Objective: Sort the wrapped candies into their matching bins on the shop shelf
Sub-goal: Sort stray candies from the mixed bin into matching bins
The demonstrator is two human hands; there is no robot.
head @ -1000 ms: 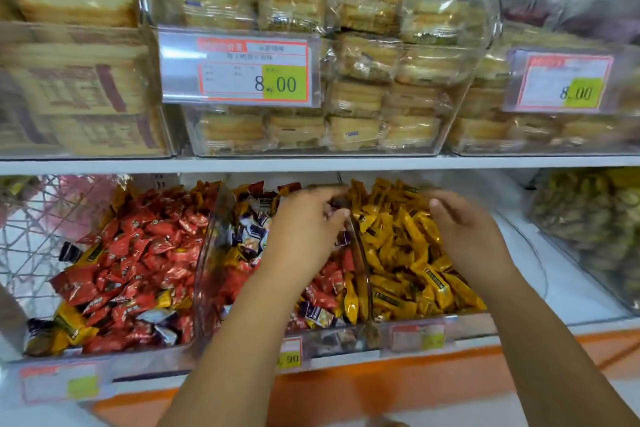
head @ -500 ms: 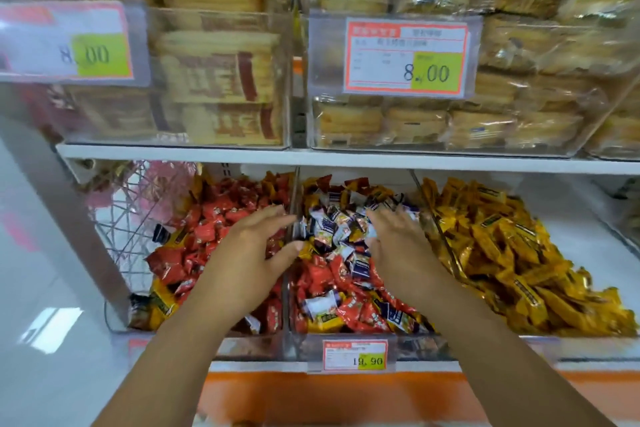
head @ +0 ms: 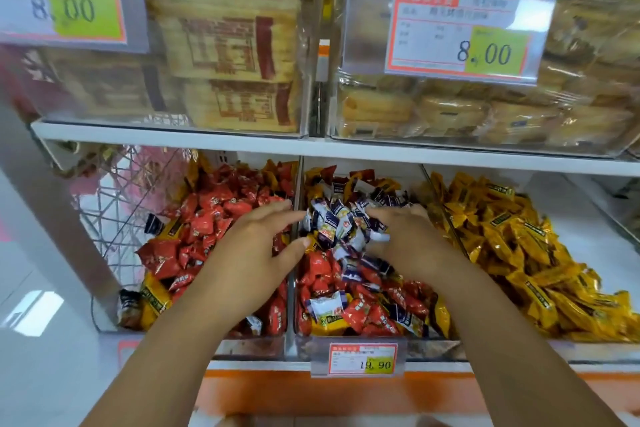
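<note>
Middle bin (head: 408,347); candies (head: 332,222) under right grip (head: 410,241)

Upper shelf (head: 173,136): wrapped biscuits (head: 225,42) left, wrapped cakes (head: 450,111) right, 8.00 price tag (head: 460,28). Wire basket (head: 114,218) lower left.

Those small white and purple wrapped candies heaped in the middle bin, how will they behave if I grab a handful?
The white and purple candies look small and loosely heaped, so probably light, and some may spill from a handful. Their wrappers look glossy, so likely slippery. Pushed, the pile would probably slide into the red candies nearby.
</note>
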